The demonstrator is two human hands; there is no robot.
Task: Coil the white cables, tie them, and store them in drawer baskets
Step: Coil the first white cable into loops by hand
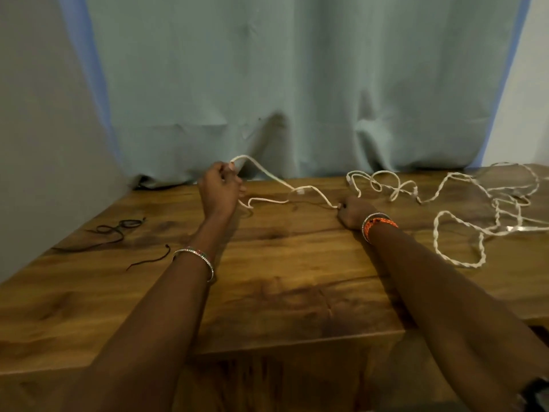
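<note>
A white cable (269,173) runs from my left hand (219,190), raised above the wooden table (282,263), down to my right hand (353,212) on the tabletop. My left hand pinches a loop of this cable near its top. Resting on the table, my right hand grips the cable's other stretch in a closed fist. More white cable (463,209), twisted and tangled in loose loops, sprawls across the right part of the table.
Thin dark ties (118,228) and a short dark strand (148,260) lie on the left of the table. A pale green curtain (297,84) hangs right behind the table's far edge. The table's front edge (267,349) runs below my forearms.
</note>
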